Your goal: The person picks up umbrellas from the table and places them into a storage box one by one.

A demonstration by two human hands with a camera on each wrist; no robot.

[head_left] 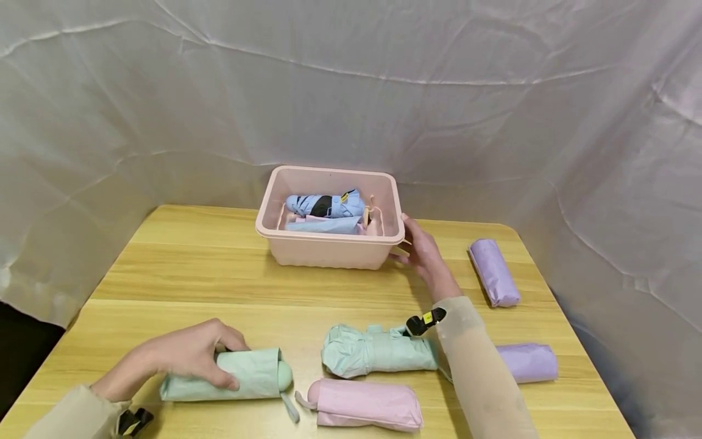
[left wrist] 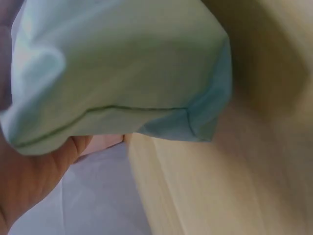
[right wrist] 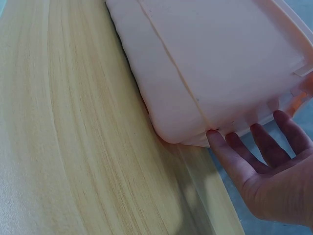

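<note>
Two hands are at work: our left hand point(head_left: 192, 356) grips a mint green folded umbrella point(head_left: 241, 375) lying on the surface point(head_left: 219, 274), while our right hand point(head_left: 425, 253) — fingers straight, grasping nothing — touches the pink basket's point(head_left: 329, 250) side, another green umbrella point(head_left: 373, 350) lying nearer us.

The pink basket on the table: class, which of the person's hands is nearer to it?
Right. The right hand rests open against the pink basket at its right end. The left hand is far off at the table's near edge, gripping a mint green umbrella.
</note>
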